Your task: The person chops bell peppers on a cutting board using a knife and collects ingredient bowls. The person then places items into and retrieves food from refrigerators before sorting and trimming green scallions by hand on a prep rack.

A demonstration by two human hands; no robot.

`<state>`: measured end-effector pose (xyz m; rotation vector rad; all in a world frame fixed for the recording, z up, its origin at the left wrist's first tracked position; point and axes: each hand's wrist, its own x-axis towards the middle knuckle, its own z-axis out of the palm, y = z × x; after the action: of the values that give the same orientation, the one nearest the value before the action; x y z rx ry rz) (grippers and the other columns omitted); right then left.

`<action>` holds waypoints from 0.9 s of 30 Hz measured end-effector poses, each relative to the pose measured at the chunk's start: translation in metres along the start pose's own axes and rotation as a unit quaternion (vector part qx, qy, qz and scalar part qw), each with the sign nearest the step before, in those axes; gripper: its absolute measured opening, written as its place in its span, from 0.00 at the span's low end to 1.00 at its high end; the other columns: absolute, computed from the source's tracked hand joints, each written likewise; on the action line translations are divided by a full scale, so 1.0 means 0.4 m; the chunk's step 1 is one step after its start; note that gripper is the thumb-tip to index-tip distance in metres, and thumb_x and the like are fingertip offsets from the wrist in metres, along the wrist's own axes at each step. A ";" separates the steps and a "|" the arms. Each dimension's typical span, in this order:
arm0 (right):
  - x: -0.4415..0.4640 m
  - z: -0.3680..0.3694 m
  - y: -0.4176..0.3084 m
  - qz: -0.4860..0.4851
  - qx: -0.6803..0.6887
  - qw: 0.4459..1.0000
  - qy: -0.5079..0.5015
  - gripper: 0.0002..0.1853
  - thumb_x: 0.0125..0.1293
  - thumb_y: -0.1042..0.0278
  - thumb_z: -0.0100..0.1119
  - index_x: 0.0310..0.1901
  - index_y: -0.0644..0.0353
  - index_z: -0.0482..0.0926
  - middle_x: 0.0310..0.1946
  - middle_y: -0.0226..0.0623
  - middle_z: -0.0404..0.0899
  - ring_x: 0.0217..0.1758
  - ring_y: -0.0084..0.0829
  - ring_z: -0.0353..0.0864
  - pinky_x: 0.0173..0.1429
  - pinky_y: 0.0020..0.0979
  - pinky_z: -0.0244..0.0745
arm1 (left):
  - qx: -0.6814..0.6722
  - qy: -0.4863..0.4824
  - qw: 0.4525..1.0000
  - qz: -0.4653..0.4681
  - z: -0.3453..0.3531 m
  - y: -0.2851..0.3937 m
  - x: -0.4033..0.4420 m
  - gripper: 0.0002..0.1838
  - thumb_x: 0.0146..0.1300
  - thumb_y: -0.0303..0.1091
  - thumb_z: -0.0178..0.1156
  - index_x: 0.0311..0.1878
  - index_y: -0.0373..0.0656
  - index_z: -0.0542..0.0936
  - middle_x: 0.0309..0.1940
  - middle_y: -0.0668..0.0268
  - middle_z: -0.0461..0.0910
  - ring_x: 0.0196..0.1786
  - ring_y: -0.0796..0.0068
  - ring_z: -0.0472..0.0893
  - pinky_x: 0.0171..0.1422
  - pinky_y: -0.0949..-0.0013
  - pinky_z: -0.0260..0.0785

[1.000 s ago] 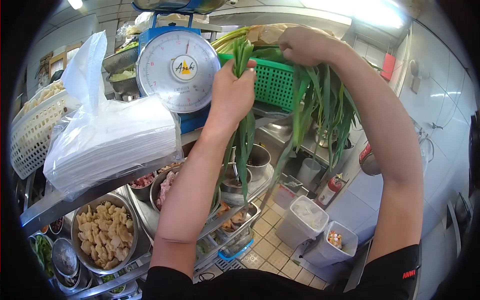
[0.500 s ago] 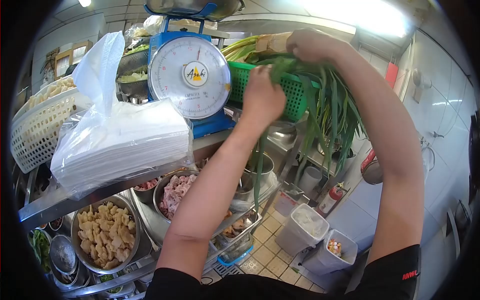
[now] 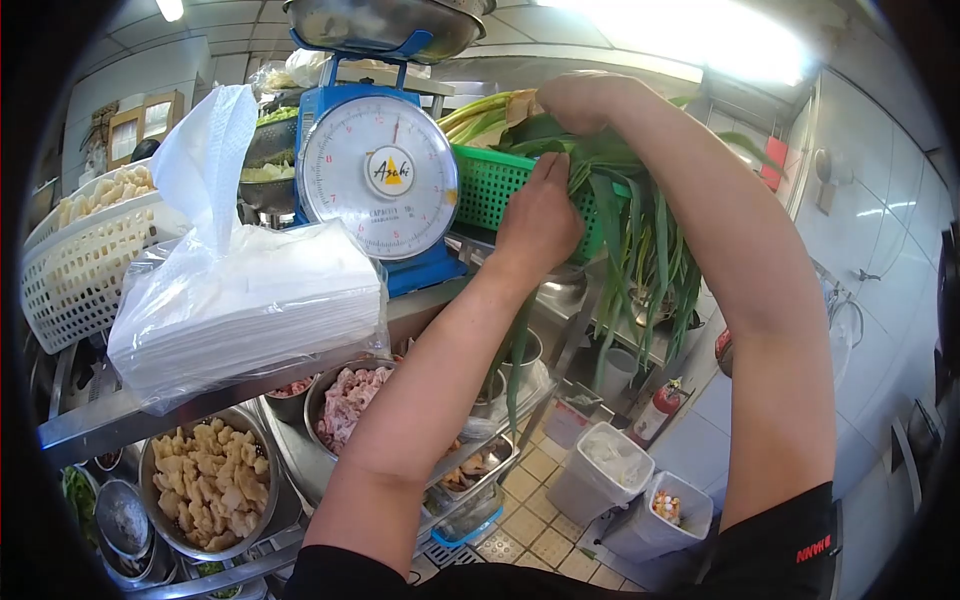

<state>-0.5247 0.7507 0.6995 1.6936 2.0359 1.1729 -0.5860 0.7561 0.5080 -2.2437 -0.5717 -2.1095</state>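
Observation:
Long green onions lie over a green plastic basket, with their leaves hanging down over its right end. My left hand is closed at the basket's front side, gripping green onion leaves; some strands dangle below the wrist. Bent over the top of the bunch, my right hand has its fingers curled down into the green onions, and its fingertips are hidden. Paler stalks stick out at the basket's back left, beside a brown wrapper.
Left of the basket stands a blue dial scale with a metal bowl on top. A pack of paper napkins sits in front. Below are a bowl of pale fried pieces and raw meat. White bins and a fire extinguisher stand on the floor.
My right hand has shifted left and slightly down over the bunch. My left hand has lowered a little along the basket, and the leaves have moved with the hands.

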 end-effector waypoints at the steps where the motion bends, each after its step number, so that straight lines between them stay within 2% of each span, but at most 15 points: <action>1: -0.005 -0.016 -0.013 0.009 -0.013 0.999 -0.030 0.12 0.54 0.79 0.63 0.40 0.68 0.87 0.40 0.51 0.87 0.42 0.45 0.88 0.46 0.44 0.82 | 0.005 0.011 1.000 0.013 0.002 -0.003 -0.003 0.27 0.56 0.20 0.53 0.63 0.27 0.71 0.64 0.46 0.72 0.53 0.37 0.80 0.58 0.46 0.75; 3: -0.002 -0.030 -0.031 0.018 -0.025 0.998 -0.062 0.12 0.54 0.79 0.63 0.41 0.68 0.87 0.40 0.51 0.87 0.43 0.45 0.88 0.45 0.44 0.82 | 0.002 0.003 1.000 0.003 0.003 -0.004 -0.007 0.28 0.56 0.20 0.53 0.64 0.27 0.71 0.65 0.46 0.71 0.53 0.38 0.80 0.58 0.46 0.75; 5: 0.013 -0.034 -0.031 0.015 -0.040 0.995 -0.088 0.12 0.60 0.75 0.63 0.44 0.68 0.86 0.40 0.50 0.87 0.44 0.43 0.88 0.46 0.42 0.81 | -0.002 -0.005 1.000 -0.005 -0.002 -0.001 -0.006 0.28 0.57 0.20 0.52 0.64 0.28 0.71 0.66 0.46 0.71 0.53 0.38 0.81 0.58 0.46 0.75; 6: 0.003 -0.035 -0.031 0.015 -0.041 0.995 -0.090 0.12 0.60 0.75 0.63 0.44 0.68 0.86 0.40 0.50 0.87 0.44 0.43 0.88 0.46 0.42 0.81 | 0.001 -0.009 1.000 -0.008 -0.003 -0.001 -0.007 0.28 0.57 0.20 0.52 0.64 0.28 0.71 0.66 0.47 0.71 0.53 0.38 0.81 0.57 0.46 0.75; 8: -0.029 -0.042 -0.019 -0.015 0.102 0.994 -0.029 0.12 0.68 0.67 0.55 0.44 0.66 0.83 0.34 0.47 0.85 0.37 0.46 0.85 0.45 0.44 0.79 | 0.003 -0.013 1.000 -0.010 -0.004 -0.001 -0.007 0.28 0.57 0.20 0.52 0.64 0.28 0.71 0.67 0.47 0.71 0.53 0.38 0.81 0.57 0.47 0.76; 11: -0.046 -0.059 -0.006 -0.067 0.060 0.996 -0.009 0.13 0.68 0.65 0.56 0.42 0.66 0.84 0.32 0.47 0.84 0.35 0.46 0.84 0.44 0.44 0.78 | 0.017 -0.021 0.999 -0.017 -0.011 0.003 -0.010 0.30 0.57 0.21 0.52 0.66 0.29 0.70 0.69 0.48 0.69 0.53 0.39 0.81 0.57 0.47 0.76; 13: -0.035 -0.041 0.032 -0.085 0.064 0.994 0.000 0.13 0.68 0.63 0.56 0.41 0.66 0.84 0.31 0.48 0.84 0.35 0.46 0.83 0.44 0.44 0.77 | -0.001 -0.044 0.998 -0.045 -0.018 0.009 -0.014 0.31 0.59 0.21 0.52 0.69 0.33 0.69 0.69 0.47 0.69 0.62 0.43 0.77 0.66 0.50 0.72; 14: -0.030 -0.027 0.054 -0.102 0.070 0.992 0.010 0.14 0.68 0.62 0.56 0.40 0.66 0.84 0.30 0.48 0.83 0.34 0.46 0.83 0.43 0.44 0.77 | -0.002 -0.044 0.998 -0.047 -0.018 0.009 -0.014 0.31 0.59 0.21 0.52 0.69 0.33 0.69 0.69 0.47 0.69 0.62 0.43 0.77 0.66 0.50 0.72; 16: -0.064 -0.035 0.067 -0.111 0.068 0.991 0.039 0.15 0.68 0.61 0.57 0.38 0.67 0.83 0.28 0.47 0.82 0.32 0.44 0.82 0.41 0.44 0.76 | 0.023 -0.035 0.999 -0.028 -0.014 0.004 -0.014 0.32 0.57 0.21 0.52 0.68 0.31 0.68 0.71 0.51 0.67 0.53 0.39 0.81 0.58 0.47 0.76; 18: -0.100 -0.060 0.064 -0.118 0.068 0.988 0.067 0.15 0.67 0.61 0.57 0.35 0.67 0.83 0.26 0.46 0.81 0.30 0.42 0.80 0.40 0.43 0.75 | 0.022 -0.038 0.999 -0.030 -0.013 0.004 -0.016 0.32 0.57 0.21 0.52 0.68 0.31 0.68 0.71 0.51 0.67 0.53 0.39 0.81 0.58 0.46 0.75; 20: -0.132 -0.097 0.061 -0.027 0.085 0.996 -0.005 0.16 0.68 0.60 0.60 0.47 0.65 0.85 0.32 0.44 0.87 0.37 0.40 0.87 0.46 0.40 0.80 | 0.022 -0.041 0.998 -0.030 -0.017 0.009 -0.014 0.31 0.57 0.21 0.52 0.68 0.31 0.68 0.71 0.51 0.67 0.53 0.39 0.81 0.59 0.46 0.75; 21: -0.143 -0.105 0.075 -0.021 0.086 0.996 -0.009 0.15 0.67 0.61 0.59 0.45 0.64 0.86 0.30 0.40 0.87 0.35 0.35 0.87 0.44 0.38 0.80 | 0.016 -0.050 0.998 -0.043 -0.019 0.013 -0.014 0.31 0.59 0.21 0.52 0.69 0.32 0.68 0.71 0.50 0.67 0.56 0.40 0.79 0.61 0.47 0.73; 22: -0.163 -0.120 0.082 -0.021 0.088 0.996 -0.011 0.15 0.67 0.61 0.59 0.45 0.64 0.86 0.30 0.40 0.87 0.35 0.35 0.87 0.44 0.38 0.80 | 0.010 -0.058 0.997 -0.057 -0.020 0.015 -0.014 0.31 0.60 0.22 0.52 0.69 0.33 0.68 0.70 0.50 0.68 0.60 0.41 0.78 0.64 0.48 0.72; 25: -0.227 -0.158 0.075 -0.012 0.078 0.997 -0.025 0.14 0.66 0.63 0.57 0.40 0.65 0.85 0.29 0.39 0.87 0.34 0.32 0.87 0.43 0.36 0.79 | 0.014 -0.060 0.996 -0.063 -0.017 0.016 -0.012 0.31 0.60 0.21 0.52 0.69 0.33 0.68 0.69 0.49 0.68 0.60 0.40 0.77 0.65 0.48 0.72; 27: -0.265 -0.160 0.045 0.077 0.135 0.988 -0.001 0.14 0.63 0.62 0.54 0.25 0.63 0.78 0.20 0.36 0.77 0.21 0.31 0.77 0.33 0.38 0.76 | 0.010 -0.052 0.997 -0.056 -0.014 0.013 -0.010 0.30 0.59 0.21 0.52 0.69 0.32 0.68 0.69 0.48 0.68 0.61 0.40 0.77 0.65 0.48 0.71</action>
<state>-0.5212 0.6278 0.7221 2.0072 2.1776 0.9727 -0.5902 0.7487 0.5061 -2.3752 -0.7372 -2.0324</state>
